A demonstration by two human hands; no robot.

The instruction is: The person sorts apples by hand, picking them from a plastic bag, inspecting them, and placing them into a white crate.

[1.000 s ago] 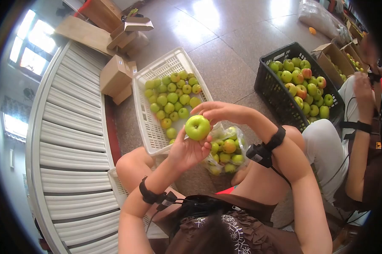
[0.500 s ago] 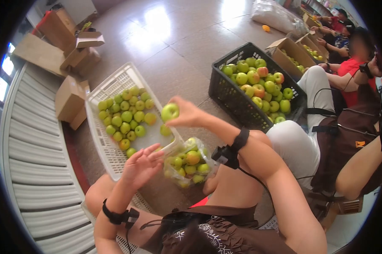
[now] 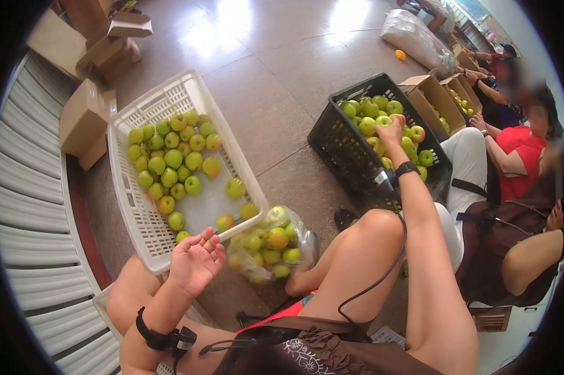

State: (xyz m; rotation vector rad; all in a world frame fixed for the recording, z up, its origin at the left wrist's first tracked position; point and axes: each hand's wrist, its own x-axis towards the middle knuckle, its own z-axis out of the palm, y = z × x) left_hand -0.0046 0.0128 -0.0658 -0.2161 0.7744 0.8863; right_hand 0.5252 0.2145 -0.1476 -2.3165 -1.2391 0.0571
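Apples (image 3: 364, 119), round and smooth, mostly green with a few flushed red, heap the black crate (image 3: 332, 142), a lattice-walled plastic box standing on the floor off to my right. My right hand (image 3: 392, 132) is stretched out into that heap, fingers curled down over one pale green apple (image 3: 384, 121). From this angle I cannot tell whether they have closed on it or only rest on it. A black wrist strap (image 3: 407, 169) with a dangling cable sits on that arm.

My left hand (image 3: 197, 261) hangs palm-up and spread wide, holding nothing, just off the near corner of the white crate (image 3: 127, 215). That crate is slotted plastic too, shallow and rectangular, with roughly two dozen small green and yellow apples gathered toward its far end and bare bottom showing nearer me. Beside it, against my knee, slumps one crinkled clear plastic bag (image 3: 266, 245) of about a dozen more.

Two crates, one bag. Between the crates runs an open strip of polished stone floor (image 3: 275, 94). A roller conveyor (image 3: 19, 187) hems in the left edge, with cardboard boxes (image 3: 85, 119) beside it. On the right a seated person in a red top (image 3: 520, 150) sits close.
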